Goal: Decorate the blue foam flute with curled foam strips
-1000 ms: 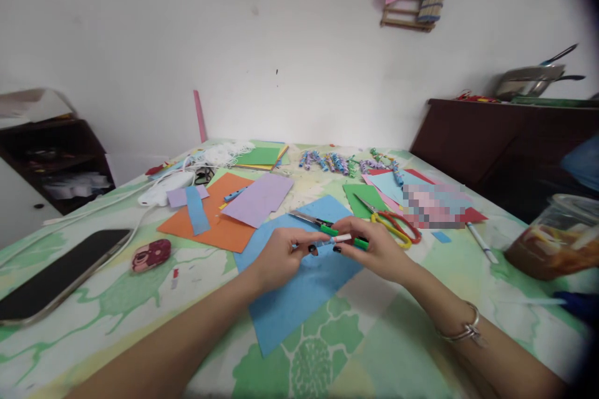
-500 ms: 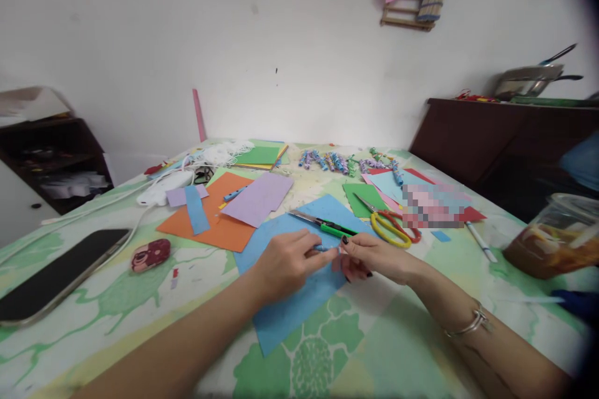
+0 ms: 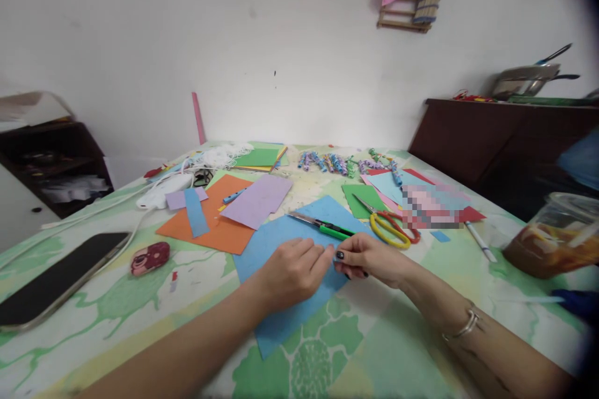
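Note:
My left hand (image 3: 294,271) and my right hand (image 3: 372,260) meet over a sheet of blue paper (image 3: 285,330). Between their fingertips is a small blue paper roll (image 3: 336,257), mostly hidden. My left fingers are curled closed around its left end, and my right thumb and fingers pinch the other end. Just beyond the hands lies a green-handled box cutter (image 3: 322,226) with its blade extended over the blue sheet. Scissors with yellow and red handles (image 3: 390,230) rest to the right, partly on green paper (image 3: 356,202).
Orange paper (image 3: 224,234) and purple paper (image 3: 259,199) lie left of the blue sheet. Several curled paper pieces (image 3: 334,162) line the back. A phone (image 3: 60,277) and red case (image 3: 150,259) are left; a plastic tub of brown liquid (image 3: 547,249) and a pen (image 3: 480,242) are right.
My left fingers have curled in more tightly, covering the blue roll that showed between them before. My right fingers have also closed in. The view has shifted slightly.

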Action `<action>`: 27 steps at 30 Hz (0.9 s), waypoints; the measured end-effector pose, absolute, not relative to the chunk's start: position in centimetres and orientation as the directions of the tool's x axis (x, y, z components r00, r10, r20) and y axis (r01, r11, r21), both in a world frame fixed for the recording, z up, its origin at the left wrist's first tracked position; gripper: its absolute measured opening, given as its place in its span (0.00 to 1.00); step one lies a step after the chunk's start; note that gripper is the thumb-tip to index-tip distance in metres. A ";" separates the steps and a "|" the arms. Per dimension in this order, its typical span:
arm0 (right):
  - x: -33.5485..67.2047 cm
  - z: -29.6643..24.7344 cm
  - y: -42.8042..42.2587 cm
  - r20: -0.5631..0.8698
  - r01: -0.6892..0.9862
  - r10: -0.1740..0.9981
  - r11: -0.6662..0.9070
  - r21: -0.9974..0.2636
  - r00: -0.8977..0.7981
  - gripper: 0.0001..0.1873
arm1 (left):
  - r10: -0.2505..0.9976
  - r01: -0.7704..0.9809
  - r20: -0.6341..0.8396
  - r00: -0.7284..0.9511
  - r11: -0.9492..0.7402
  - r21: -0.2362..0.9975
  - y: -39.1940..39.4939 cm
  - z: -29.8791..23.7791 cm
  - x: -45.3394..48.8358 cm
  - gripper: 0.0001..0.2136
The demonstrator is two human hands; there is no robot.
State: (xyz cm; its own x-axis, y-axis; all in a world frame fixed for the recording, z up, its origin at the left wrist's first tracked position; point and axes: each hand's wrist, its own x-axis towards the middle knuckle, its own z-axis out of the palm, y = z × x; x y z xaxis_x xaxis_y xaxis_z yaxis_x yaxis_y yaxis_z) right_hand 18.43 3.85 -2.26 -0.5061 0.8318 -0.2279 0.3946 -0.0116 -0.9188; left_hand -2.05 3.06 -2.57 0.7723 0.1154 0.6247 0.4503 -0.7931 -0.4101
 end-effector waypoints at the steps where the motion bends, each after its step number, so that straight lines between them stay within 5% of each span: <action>1: 18.0 -2.2 3.6 -0.167 0.508 0.869 0.108 -0.855 -0.466 0.17 | 0.176 0.475 0.621 0.764 -0.805 -0.356 3.2 -2.8 -2.0 0.10; 4: 16.7 -2.1 3.0 -0.002 0.731 0.921 0.308 -0.608 -0.390 0.15 | 0.405 0.534 0.546 0.734 -0.841 -0.094 3.5 -3.3 -2.1 0.12; 10: 16.0 -2.7 2.6 0.119 0.850 0.929 0.369 -0.377 -0.350 0.09 | 0.672 0.534 0.341 0.657 -0.735 0.417 4.4 -3.7 -2.2 0.13; 19: 16.7 -2.9 2.9 0.244 0.803 0.846 0.530 -0.274 -0.475 0.11 | 0.748 0.447 0.231 0.622 -0.582 0.680 4.3 -3.1 -2.0 0.15; 23: 17.0 -3.1 2.7 0.466 0.692 0.664 0.708 -0.140 -0.584 0.15 | 0.781 0.373 0.142 0.608 -0.440 0.817 4.1 -2.9 -2.0 0.13; 27: 17.3 -3.0 2.5 0.540 0.617 0.526 0.786 -0.015 -0.657 0.15 | 0.771 0.233 0.029 0.637 -0.229 0.945 4.1 -2.6 -2.1 0.07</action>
